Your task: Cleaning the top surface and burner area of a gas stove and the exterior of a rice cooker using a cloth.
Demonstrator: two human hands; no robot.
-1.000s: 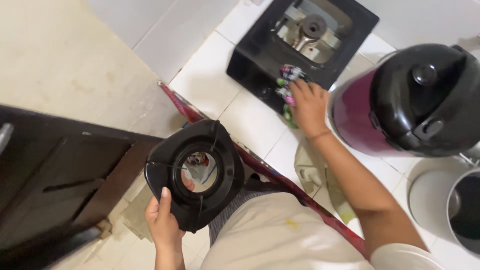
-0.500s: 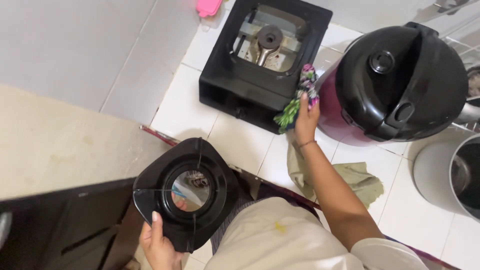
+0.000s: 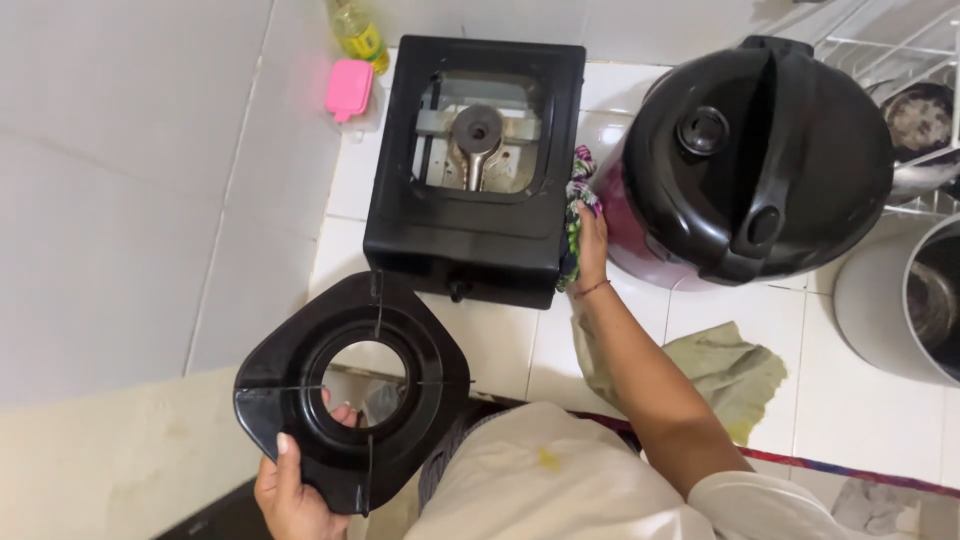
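Left hand (image 3: 295, 490) gripping black stove top plate (image 3: 350, 390), right hand (image 3: 592, 240) pressing multicoloured cloth (image 3: 577, 205) against black stove (image 3: 470, 240) side

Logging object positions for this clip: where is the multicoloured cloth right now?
In the head view, the multicoloured cloth is under the right hand, against the right side of the black stove, beside the pressure cooker.

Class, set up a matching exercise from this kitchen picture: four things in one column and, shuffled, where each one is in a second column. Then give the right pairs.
1. black stove top plate
2. colourful cloth
3. pink container
4. olive rag

A. flat on the white counter
B. in the right hand, against the stove
C. beside the stove's far left corner
D. held by the left hand

Pairs: 1-D, 2-B, 3-C, 4-A
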